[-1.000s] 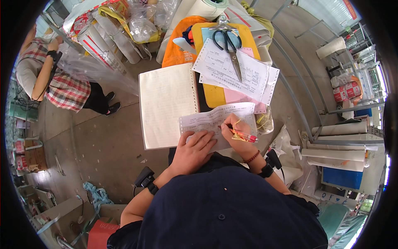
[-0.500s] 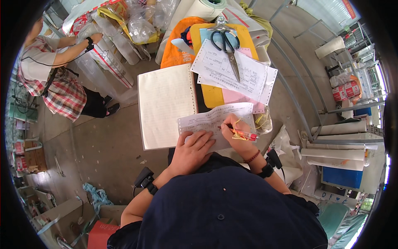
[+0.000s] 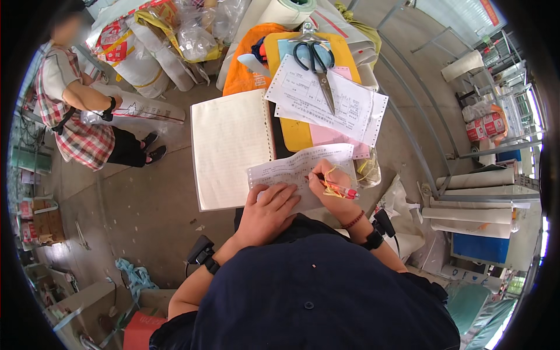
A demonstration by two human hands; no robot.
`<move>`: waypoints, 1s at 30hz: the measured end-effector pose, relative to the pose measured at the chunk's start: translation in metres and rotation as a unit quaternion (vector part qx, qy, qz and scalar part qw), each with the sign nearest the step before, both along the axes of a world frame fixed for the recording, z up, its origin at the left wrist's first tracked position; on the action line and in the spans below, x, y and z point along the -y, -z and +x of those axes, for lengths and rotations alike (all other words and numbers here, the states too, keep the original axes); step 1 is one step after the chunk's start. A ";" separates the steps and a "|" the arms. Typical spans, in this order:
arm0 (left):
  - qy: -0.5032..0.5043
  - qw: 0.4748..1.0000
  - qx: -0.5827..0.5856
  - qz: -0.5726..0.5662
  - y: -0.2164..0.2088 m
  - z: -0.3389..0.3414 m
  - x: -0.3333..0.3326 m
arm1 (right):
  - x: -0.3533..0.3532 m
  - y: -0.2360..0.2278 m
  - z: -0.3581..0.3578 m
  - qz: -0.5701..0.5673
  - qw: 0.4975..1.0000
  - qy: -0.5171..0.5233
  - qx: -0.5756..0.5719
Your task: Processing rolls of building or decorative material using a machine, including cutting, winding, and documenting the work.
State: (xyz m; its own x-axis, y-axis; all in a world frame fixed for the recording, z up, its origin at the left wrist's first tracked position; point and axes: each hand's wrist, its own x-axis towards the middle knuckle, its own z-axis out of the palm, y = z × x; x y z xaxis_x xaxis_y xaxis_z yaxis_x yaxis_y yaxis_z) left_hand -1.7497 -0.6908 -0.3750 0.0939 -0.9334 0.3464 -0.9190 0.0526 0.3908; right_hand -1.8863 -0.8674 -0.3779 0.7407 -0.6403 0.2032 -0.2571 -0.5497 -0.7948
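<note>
My right hand (image 3: 328, 185) grips a red pen (image 3: 349, 193) with yellow strands wrapped about it, its tip at a printed paper form (image 3: 280, 169) with punched edges. Flat on the form's lower left lies my left hand (image 3: 269, 211), fingers stretched out. Under the form's left part is an open notebook (image 3: 230, 151) with blank ruled pages. Beyond my hands, a yellow clipboard (image 3: 291, 135) carries more printed sheets (image 3: 350, 106), a pink sheet (image 3: 326, 135) and black-handled scissors (image 3: 325, 87) lying on top.
An orange bag (image 3: 238, 80) and a white roll (image 3: 283, 13) lie beyond the notebook. At the left, a co-worker (image 3: 76, 116) in a checked apron holds a printed plastic bag (image 3: 149, 109). Metal rails (image 3: 408, 125) and stacked rolls (image 3: 469, 216) stand at the right.
The co-worker has turned and drawn the printed bag toward their body, from upright to nearly level. My hands stay almost in place on the form.
</note>
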 end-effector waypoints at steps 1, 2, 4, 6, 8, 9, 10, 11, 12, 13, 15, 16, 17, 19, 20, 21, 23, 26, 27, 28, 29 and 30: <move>0.000 1.000 0.000 0.000 0.000 0.000 0.000 | -0.001 -0.002 0.001 -0.003 1.000 0.007 -0.006; 0.000 1.000 0.001 0.000 0.001 0.000 0.000 | 0.000 -0.001 0.001 -0.003 1.000 0.006 -0.006; -0.001 1.000 0.002 -0.001 0.000 0.000 -0.001 | 0.001 0.000 -0.001 -0.003 1.000 0.000 -0.012; -0.002 1.000 0.001 0.000 -0.001 0.000 0.000 | 0.002 0.001 -0.002 0.003 1.000 -0.004 -0.013; -0.001 1.000 0.001 -0.002 0.000 0.000 0.000 | 0.004 0.003 -0.004 0.010 1.000 -0.007 -0.014; -0.002 1.000 0.003 -0.005 0.001 0.000 0.000 | 0.005 0.006 -0.006 0.030 1.000 0.008 -0.001; -0.002 1.000 0.003 -0.005 0.001 0.000 0.000 | 0.005 0.008 -0.007 0.049 0.998 0.023 0.012; 0.000 1.000 0.001 -0.002 0.001 0.001 0.000 | 0.005 0.009 -0.008 0.049 0.998 0.023 0.012; 0.002 1.000 -0.002 0.001 0.000 0.000 0.000 | 0.004 0.008 -0.007 0.040 0.999 0.020 0.018; 0.003 1.000 -0.002 0.001 0.000 0.000 0.000 | 0.003 0.006 -0.007 0.031 0.999 0.017 0.024; 0.000 1.000 -0.004 0.004 -0.002 0.001 0.001 | 0.002 -0.001 -0.005 0.019 1.000 0.018 0.009; 0.001 1.000 -0.004 0.004 -0.001 0.001 0.001 | 0.002 -0.004 -0.004 0.008 1.000 0.018 -0.006; 0.002 1.000 -0.005 0.002 -0.001 0.001 0.001 | 0.001 -0.005 -0.004 0.008 1.000 0.018 -0.006; 0.003 1.000 -0.005 0.001 0.000 0.001 0.001 | 0.001 -0.006 -0.004 -0.013 0.999 0.032 -0.015; 0.002 1.000 -0.005 -0.001 0.000 0.001 0.001 | 0.001 -0.007 -0.004 -0.013 0.999 0.032 -0.015; 0.001 1.000 -0.004 -0.003 0.000 0.001 0.001 | 0.001 -0.009 -0.005 -0.006 0.999 0.029 -0.022; 0.002 1.000 -0.005 -0.003 0.000 0.001 0.002 | 0.002 -0.008 -0.006 0.001 0.999 0.025 -0.030; 0.002 1.000 -0.006 -0.004 0.000 0.000 0.001 | 0.003 -0.005 -0.007 -0.015 1.000 0.012 -0.019; 0.001 1.000 -0.005 -0.004 0.000 0.000 0.001 | 0.002 -0.007 -0.006 -0.020 0.999 0.014 -0.027; 0.000 1.000 -0.005 -0.004 0.000 0.000 0.001 | 0.002 -0.009 -0.005 -0.024 0.999 0.017 -0.035; 0.000 1.000 -0.006 -0.003 0.000 0.000 0.001 | 0.002 -0.010 -0.005 -0.024 0.999 0.016 -0.035; -0.001 1.000 -0.008 -0.002 0.000 0.000 0.001 | 0.002 -0.011 -0.005 -0.017 0.999 0.019 -0.034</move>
State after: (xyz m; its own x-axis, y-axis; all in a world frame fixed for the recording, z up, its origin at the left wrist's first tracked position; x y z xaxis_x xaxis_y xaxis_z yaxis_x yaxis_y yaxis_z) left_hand -1.7493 -0.6919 -0.3746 0.1003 -0.9319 0.3485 -0.9130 0.0530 0.4044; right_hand -1.8910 -0.8693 -0.3673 0.7284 -0.6623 0.1755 -0.3308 -0.5642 -0.7565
